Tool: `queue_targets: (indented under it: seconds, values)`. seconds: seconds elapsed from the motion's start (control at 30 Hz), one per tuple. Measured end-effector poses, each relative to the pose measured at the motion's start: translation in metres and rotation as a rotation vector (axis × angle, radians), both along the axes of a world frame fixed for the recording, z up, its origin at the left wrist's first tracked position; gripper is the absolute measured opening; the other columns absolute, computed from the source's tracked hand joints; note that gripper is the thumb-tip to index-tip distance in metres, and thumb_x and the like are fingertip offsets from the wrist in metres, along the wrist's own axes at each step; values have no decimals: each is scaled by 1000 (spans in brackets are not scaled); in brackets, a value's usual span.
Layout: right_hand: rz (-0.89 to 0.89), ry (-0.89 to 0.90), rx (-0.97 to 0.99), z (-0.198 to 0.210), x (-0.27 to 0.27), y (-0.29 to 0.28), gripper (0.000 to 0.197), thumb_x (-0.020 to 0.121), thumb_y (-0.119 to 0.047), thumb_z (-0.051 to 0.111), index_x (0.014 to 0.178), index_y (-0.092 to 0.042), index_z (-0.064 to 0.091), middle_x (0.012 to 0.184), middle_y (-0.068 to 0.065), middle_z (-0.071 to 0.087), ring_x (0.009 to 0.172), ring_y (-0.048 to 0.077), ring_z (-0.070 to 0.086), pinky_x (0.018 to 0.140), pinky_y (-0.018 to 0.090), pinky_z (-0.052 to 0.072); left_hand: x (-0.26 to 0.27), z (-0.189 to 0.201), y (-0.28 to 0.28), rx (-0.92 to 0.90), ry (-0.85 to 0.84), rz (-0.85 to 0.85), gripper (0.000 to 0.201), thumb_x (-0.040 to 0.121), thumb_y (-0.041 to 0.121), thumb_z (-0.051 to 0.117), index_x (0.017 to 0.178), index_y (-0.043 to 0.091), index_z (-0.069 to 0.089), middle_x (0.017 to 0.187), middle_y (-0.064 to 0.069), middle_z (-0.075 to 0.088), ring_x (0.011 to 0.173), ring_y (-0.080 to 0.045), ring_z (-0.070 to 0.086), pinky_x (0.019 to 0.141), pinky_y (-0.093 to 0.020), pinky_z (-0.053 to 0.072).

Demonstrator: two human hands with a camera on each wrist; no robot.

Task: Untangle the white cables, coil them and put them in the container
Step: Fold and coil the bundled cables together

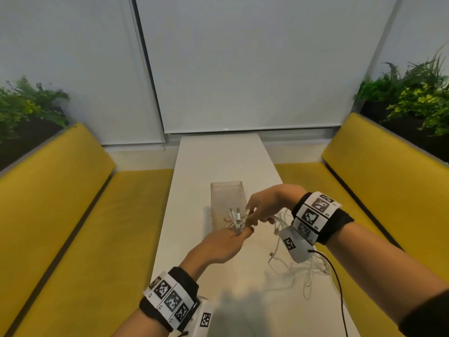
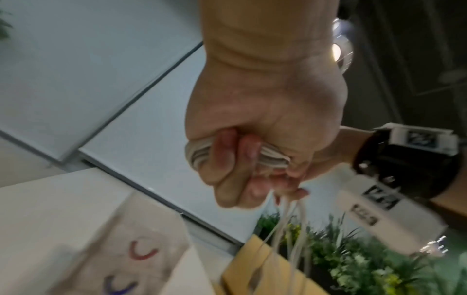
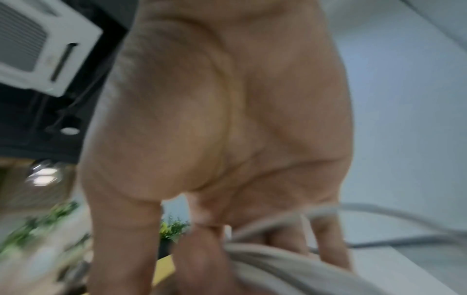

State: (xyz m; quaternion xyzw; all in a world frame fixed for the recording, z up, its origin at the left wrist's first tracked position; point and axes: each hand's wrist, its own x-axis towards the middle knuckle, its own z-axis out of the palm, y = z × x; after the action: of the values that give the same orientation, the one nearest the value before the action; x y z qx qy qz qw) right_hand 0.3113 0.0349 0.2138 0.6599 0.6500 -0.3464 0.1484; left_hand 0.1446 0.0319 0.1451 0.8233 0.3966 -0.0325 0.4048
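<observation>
My left hand [image 1: 228, 242] is curled round a coiled bundle of white cable [image 2: 199, 155], with plug ends [image 1: 235, 218] sticking up above the fingers. My right hand [image 1: 261, 210] reaches in from the right and pinches white cable [image 3: 265, 257] just beside that bundle. Loose strands [image 2: 290, 223] hang down from my left fist. A tangle of white cables [image 1: 298, 268] lies on the white table [image 1: 218, 161] under my right wrist. The translucent container [image 1: 227, 198] stands just beyond both hands, with red and blue marks [image 2: 142, 251] on its side.
Yellow bench seats [image 1: 80, 239] run along both sides of the narrow table. Green plants [image 1: 418, 93] stand behind the backrests. A thin black wire [image 1: 337, 278] trails from my right wrist camera over the near right of the table.
</observation>
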Motion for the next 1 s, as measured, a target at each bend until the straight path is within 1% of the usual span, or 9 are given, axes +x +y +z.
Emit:
queue_targets:
  seconds: [0.07, 0.17, 0.23, 0.33, 0.47, 0.6, 0.7, 0.73, 1.0]
  values:
    - [-23, 85, 6, -2, 2, -2, 29, 101, -28, 47, 99, -3, 63, 73, 4, 49, 58, 15, 46, 58, 27, 46, -2, -5, 6, 46, 19, 39, 67, 99, 68, 18, 144, 29, 47, 133, -13, 61, 107, -30, 62, 91, -38, 47]
    - [-125, 263, 89, -7, -2, -6, 30, 105, -28, 39, 98, -6, 58, 72, 3, 43, 56, 14, 39, 50, 25, 41, -1, -16, 15, -55, -133, 181, 81, 96, 72, 21, 101, 4, 64, 84, -13, 64, 74, -20, 53, 71, -34, 43]
    - [-261, 521, 120, -14, -5, -9, 33, 106, -33, 35, 98, -6, 54, 68, 1, 38, 54, 13, 34, 50, 26, 38, 1, -15, 21, -191, -347, 280, 64, 96, 70, 26, 74, 15, 50, 64, -3, 46, 61, -14, 40, 59, -25, 35]
    - [-380, 776, 95, -23, -6, -13, 43, 106, -40, 32, 102, -3, 54, 64, 1, 36, 52, 14, 37, 52, 29, 44, 5, -5, 30, -348, -549, 408, 48, 103, 55, 26, 79, 18, 46, 64, -2, 38, 44, -6, 27, 42, -18, 21]
    - [-349, 804, 165, -23, -15, -19, 35, 107, -33, 28, 91, -8, 48, 62, 2, 34, 49, 12, 33, 49, 26, 39, 12, 1, 39, -268, -545, 480, 64, 97, 68, 13, 62, 20, 37, 56, 1, 34, 43, -7, 27, 44, -20, 23]
    - [-372, 798, 346, -30, -28, -21, 32, 108, -33, 26, 95, -10, 45, 64, -1, 34, 48, 8, 26, 45, 24, 25, 16, 16, 38, -318, -603, 463, 48, 95, 69, 8, 74, 38, 39, 49, 3, 29, 49, -9, 25, 46, -21, 23]
    - [-359, 881, 357, -34, -30, -24, 29, 108, -36, 25, 101, -13, 42, 67, 0, 35, 50, 8, 25, 45, 21, 27, 19, 28, 34, -392, -711, 492, 43, 96, 67, 15, 90, 43, 49, 49, -17, 40, 57, -13, 44, 63, -19, 51]
    - [-354, 941, 347, -34, -32, -25, 26, 108, -35, 24, 107, -15, 41, 68, -1, 35, 50, 7, 25, 45, 19, 27, 21, 30, 34, -398, -767, 519, 39, 99, 64, 21, 90, 41, 52, 50, -8, 50, 60, -12, 50, 66, -21, 52]
    - [-234, 986, 447, -34, -43, -33, 29, 108, -28, 24, 95, -9, 41, 69, 4, 34, 54, 9, 33, 54, 21, 38, 29, 36, 42, -482, -1196, 513, 40, 103, 45, 37, 111, 20, 67, 56, 3, 43, 47, -6, 35, 45, -19, 30]
